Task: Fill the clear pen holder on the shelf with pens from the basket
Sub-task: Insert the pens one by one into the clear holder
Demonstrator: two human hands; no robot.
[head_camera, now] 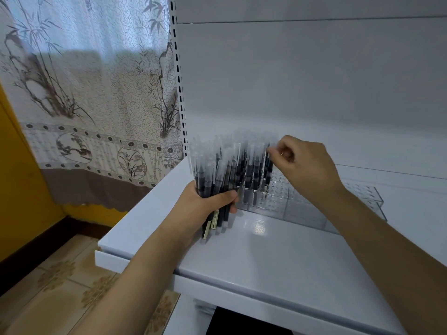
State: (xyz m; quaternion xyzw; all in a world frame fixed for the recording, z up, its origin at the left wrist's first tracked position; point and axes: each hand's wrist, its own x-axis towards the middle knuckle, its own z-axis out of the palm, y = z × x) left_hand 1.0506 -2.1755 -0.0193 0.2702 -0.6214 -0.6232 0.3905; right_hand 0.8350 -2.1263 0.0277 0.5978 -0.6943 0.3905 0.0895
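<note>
My left hand (205,204) grips a thick bundle of black pens with frosted caps (212,170), held upright over the white shelf (278,257). Just right of it stands the clear pen holder (309,209), a long transparent rack with many holes. Several pens (254,170) stand in its left end. My right hand (302,163) pinches the cap of one pen (269,163) at the right edge of that standing group. The rack's right part holds no pens. The basket is not in view.
A white back panel rises behind the shelf, with a slotted upright (180,76) at its left edge. A patterned curtain (84,93) hangs to the left over a yellow wall. Tiled floor (60,274) lies below the shelf's left corner.
</note>
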